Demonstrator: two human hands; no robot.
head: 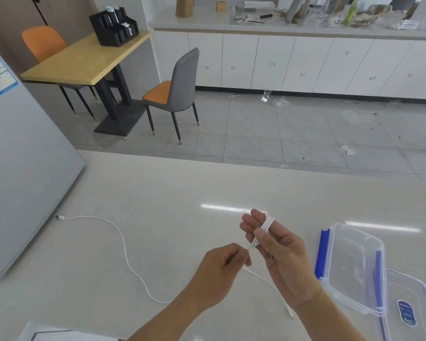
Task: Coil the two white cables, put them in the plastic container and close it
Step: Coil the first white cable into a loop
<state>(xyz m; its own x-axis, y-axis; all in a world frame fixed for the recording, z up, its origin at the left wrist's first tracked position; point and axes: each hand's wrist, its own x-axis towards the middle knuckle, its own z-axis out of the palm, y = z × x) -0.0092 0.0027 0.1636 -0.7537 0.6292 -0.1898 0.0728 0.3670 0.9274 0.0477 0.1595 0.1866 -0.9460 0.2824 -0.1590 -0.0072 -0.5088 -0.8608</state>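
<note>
Right hand (280, 254) holds a white cable (266, 227) looped round its straight fingers (252, 223), thumb pressing the loops; left hand (221, 267) pinches the loose end. Cable looks light & floppy, prob. springs open, so grip across the loops. 2nd cable (123, 244) lies loose on table (182, 193); open container (354, 267) on the right.

Wooden table (84, 62) (black organizer (114, 27) on top), grey chair (180, 87), white cabinets (305, 65)

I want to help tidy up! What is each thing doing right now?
Coiled cable: partly wound round the right hand's fingers.
Loose cable: uncoiled, lying on the counter.
Container: open, empty.
Lid: off, beside the container.
Left hand: pinches the cable's free end.
Right hand: holds the coil.
</note>
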